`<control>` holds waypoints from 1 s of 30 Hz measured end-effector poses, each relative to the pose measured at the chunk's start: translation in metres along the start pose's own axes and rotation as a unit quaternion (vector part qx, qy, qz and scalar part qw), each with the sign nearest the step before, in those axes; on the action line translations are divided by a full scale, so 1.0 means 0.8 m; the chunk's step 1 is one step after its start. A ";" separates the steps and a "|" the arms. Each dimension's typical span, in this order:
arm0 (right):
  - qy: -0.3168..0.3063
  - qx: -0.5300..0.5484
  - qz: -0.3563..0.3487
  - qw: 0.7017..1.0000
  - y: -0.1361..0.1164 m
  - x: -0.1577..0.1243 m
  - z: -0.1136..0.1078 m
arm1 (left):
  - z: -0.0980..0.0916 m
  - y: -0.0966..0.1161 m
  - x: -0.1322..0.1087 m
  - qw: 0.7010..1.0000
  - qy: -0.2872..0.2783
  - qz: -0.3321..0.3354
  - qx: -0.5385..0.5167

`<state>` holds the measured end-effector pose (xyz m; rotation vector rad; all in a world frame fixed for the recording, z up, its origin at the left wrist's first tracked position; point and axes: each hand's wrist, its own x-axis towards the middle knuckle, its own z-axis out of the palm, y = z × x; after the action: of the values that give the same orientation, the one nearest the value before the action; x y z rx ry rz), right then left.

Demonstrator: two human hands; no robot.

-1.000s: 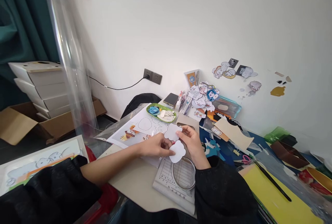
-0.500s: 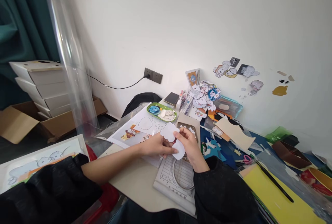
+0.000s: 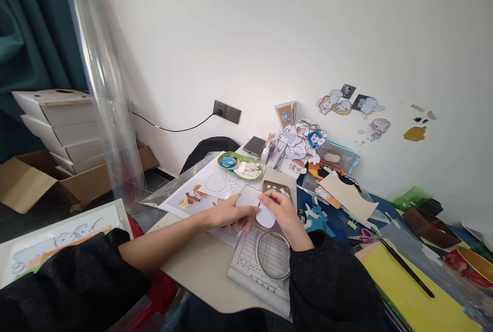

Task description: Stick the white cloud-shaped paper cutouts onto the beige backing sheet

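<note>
Two white paper cutouts [image 3: 256, 206] (cloud-shaped, overlapping) sit pinched between the left hand [image 3: 227, 215] and right hand [image 3: 283, 211], both gripping them above the lined sheet [image 3: 265, 265].

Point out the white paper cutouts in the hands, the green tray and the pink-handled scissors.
white paper cutouts [image 3: 251, 199], head view, upper cloud-shaped piece.
green tray [image 3: 259, 174], head view, right rim.
pink-handled scissors [image 3: 365, 234], head view, pink handle loop.

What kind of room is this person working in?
Most likely a home craft corner: cartoon paper cutouts stuck on the wall, coloured paper sheets and pink-handled scissors crowd the table, and both hands hold white paper shapes.
</note>
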<state>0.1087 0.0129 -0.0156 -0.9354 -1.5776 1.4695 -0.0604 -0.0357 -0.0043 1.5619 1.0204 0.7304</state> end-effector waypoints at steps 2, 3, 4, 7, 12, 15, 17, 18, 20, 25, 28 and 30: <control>-0.003 0.009 0.002 1.000 -0.004 -0.001 -0.003 | 0.000 0.002 0.001 1.000 -0.008 0.008 -0.024; -0.001 0.011 0.003 1.000 -0.006 -0.001 -0.005 | -0.001 0.002 0.002 0.999 -0.015 0.014 -0.037; 0.002 0.013 0.003 1.000 -0.007 -0.001 -0.006 | -0.001 0.002 0.003 0.998 -0.022 0.021 -0.049; 0.013 0.016 0.001 1.000 -0.009 -0.001 -0.007 | -0.002 -0.001 0.004 0.996 -0.037 0.031 -0.081; 0.023 0.022 -0.004 0.999 -0.008 -0.001 -0.009 | -0.004 -0.006 0.004 0.992 -0.047 0.042 -0.110; 0.025 0.023 -0.007 0.999 -0.007 -0.001 -0.009 | -0.004 -0.007 0.005 0.992 -0.044 0.044 -0.110; 0.027 0.022 -0.009 0.999 -0.007 0.000 -0.009 | -0.004 -0.008 0.006 0.992 -0.042 0.045 -0.109; 0.028 0.022 -0.009 0.999 -0.007 0.000 -0.009 | -0.004 -0.008 0.006 0.992 -0.040 0.045 -0.110; 0.031 0.021 -0.009 0.999 -0.008 -0.001 -0.008 | -0.004 -0.009 0.006 0.992 -0.038 0.043 -0.110; 0.038 0.021 -0.004 0.999 -0.011 -0.002 -0.006 | -0.003 -0.004 0.004 0.994 -0.032 0.030 -0.099; 0.045 0.022 -0.004 0.999 -0.009 -0.002 -0.005 | -0.002 0.002 0.002 0.995 -0.024 0.025 -0.090; 0.050 0.022 -0.006 0.998 -0.008 -0.002 -0.005 | -0.001 0.004 0.002 0.996 -0.015 0.024 -0.085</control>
<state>0.1125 0.0129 -0.0094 -0.9582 -1.4689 1.4219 -0.0599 -0.0340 -0.0010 1.4494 0.8777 0.8036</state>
